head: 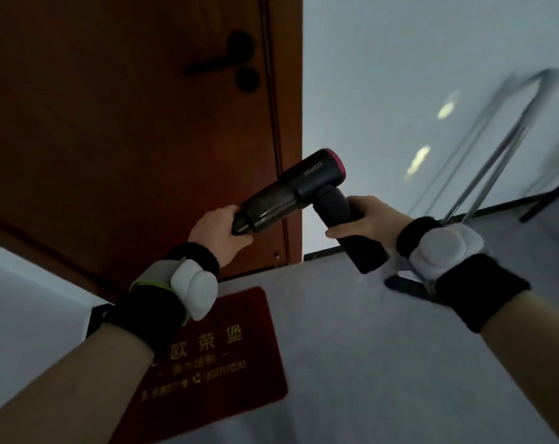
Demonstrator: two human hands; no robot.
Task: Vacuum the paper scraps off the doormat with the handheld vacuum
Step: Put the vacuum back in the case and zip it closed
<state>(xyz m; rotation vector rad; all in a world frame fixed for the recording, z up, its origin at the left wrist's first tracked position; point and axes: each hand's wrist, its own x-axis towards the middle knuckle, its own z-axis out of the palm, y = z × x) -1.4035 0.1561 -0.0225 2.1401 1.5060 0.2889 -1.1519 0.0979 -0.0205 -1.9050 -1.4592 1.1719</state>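
Nearest to us, our two forearms reach forward, each wearing a black wristband with a white device strapped on. Below our left arm, on the pale floor [383,363], lies the red doormat [239,318], printed with gold characters and partly hidden by that arm; we cannot make out any paper scraps on the part that shows. Farther out, raised well above the mat, we hold the handheld vacuum [299,195] between both hands. Our right hand [369,221] has its fingers curled round the dark handle, which slants down toward us. Our left hand [220,232] grips the nozzle end of the clear dust cup, thumb and fingers wrapped round it. The vacuum's body tilts up to the right, a pink ring at its far end. Beyond the left hand stands a brown wooden door [121,129] with a black lever handle [226,59]. To the right, a white wall [399,75], with a blurred metal frame [496,149] leaning near it.
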